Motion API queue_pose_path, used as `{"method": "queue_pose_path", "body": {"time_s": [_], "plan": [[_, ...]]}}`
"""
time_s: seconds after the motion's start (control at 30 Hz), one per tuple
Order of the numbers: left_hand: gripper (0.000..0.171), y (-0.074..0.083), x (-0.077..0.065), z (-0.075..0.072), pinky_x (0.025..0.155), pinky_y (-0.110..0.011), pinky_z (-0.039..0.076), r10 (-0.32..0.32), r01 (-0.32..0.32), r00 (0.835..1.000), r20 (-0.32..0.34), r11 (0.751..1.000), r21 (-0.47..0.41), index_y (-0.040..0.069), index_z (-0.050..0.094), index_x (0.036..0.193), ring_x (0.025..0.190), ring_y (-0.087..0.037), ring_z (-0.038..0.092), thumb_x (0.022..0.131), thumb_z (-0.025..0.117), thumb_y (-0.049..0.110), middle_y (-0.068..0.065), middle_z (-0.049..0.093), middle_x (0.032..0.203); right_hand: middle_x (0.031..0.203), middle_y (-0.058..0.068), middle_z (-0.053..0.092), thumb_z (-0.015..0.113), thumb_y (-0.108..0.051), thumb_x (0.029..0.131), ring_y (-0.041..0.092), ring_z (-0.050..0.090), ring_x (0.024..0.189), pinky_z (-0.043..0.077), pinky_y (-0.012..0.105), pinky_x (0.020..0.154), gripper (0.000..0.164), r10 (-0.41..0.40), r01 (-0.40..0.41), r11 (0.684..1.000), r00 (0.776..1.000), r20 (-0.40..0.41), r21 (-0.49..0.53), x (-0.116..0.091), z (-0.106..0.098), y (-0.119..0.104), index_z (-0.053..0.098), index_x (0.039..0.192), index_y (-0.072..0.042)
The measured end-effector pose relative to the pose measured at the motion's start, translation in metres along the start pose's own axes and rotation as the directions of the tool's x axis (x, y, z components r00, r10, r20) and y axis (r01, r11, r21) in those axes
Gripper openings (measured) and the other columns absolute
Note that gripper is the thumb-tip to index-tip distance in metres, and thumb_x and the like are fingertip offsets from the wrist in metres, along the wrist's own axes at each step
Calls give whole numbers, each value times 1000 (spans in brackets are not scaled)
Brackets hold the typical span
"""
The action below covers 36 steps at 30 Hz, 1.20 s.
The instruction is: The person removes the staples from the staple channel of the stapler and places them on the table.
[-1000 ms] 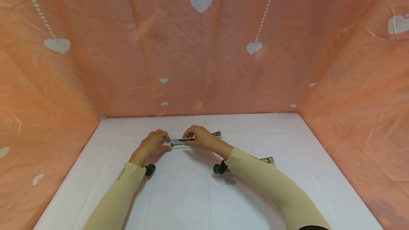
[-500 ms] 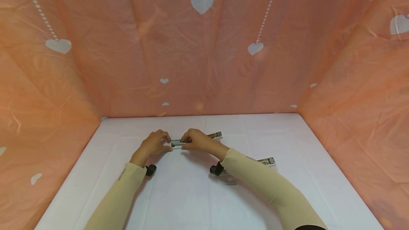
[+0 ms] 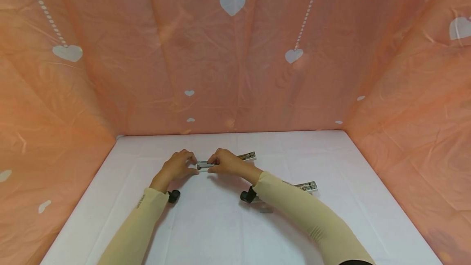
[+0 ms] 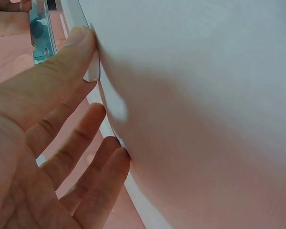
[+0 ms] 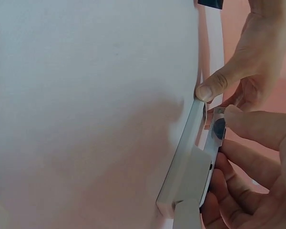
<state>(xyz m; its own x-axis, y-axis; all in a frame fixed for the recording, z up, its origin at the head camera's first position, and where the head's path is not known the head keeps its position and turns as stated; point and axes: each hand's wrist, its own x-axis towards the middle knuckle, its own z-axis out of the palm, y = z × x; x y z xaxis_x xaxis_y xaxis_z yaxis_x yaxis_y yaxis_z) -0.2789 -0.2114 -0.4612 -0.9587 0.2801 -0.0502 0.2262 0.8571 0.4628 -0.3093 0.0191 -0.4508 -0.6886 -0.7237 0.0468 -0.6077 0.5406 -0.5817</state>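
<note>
A long stapler (image 3: pixel 203 167), opened out, lies near the back of the white table, with a white base (image 5: pixel 181 164) and a metal channel (image 5: pixel 217 131). My left hand (image 3: pixel 176 166) pinches the base's left end between thumb and fingers; its other fingers are loosely bent in the left wrist view. Just to its right, my right hand (image 3: pixel 226 162) holds the metal channel, thumb on one side and fingers on the other. That hand hides the stapler's middle. Beyond it, the patterned right end (image 3: pixel 248 156) shows. Whether staples lie in the channel is hidden.
A second, similar stapler (image 3: pixel 308 186) lies nearer on the right, partly hidden by the right sleeve (image 3: pixel 294 201). Close to it is a small grey strip (image 3: pixel 266 211), like a row of staples. Orange curtains (image 3: pixel 235 72) with pale hearts enclose the table (image 3: pixel 209 224).
My right hand has slid slightly left along the stapler, closer to my left hand, and has barely moved in the last half second. The left hand has kept its place.
</note>
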Motion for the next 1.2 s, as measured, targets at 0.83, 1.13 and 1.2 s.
{"method": "queue_pose_path", "body": {"time_s": [0.83,1.13,1.2], "plan": [[29,1,0,1,96,-67,51,4,-4,1000,-1,1000,2,9,73,111,124,-46,57,92,87,25,-17,65,131,102,3,79,71,-4,101,8,62,85,51,22,75,14,177,-162,968,982,-67,190,5,-3,1,83,105,-9],[29,0,0,0,96,-67,50,-2,2,1000,-1,1000,-2,9,72,110,125,-46,56,92,87,26,-17,64,130,86,-3,69,81,-14,97,7,57,78,46,21,70,6,174,-158,971,982,-76,181,15,0,1,79,101,-10],[29,0,0,0,96,-67,50,-3,4,1000,2,1000,-7,9,72,110,125,-46,56,92,87,25,-16,64,130,85,-3,68,82,-14,97,7,57,77,46,21,69,7,165,-149,974,983,-81,173,17,1,2,78,100,-10]]}}
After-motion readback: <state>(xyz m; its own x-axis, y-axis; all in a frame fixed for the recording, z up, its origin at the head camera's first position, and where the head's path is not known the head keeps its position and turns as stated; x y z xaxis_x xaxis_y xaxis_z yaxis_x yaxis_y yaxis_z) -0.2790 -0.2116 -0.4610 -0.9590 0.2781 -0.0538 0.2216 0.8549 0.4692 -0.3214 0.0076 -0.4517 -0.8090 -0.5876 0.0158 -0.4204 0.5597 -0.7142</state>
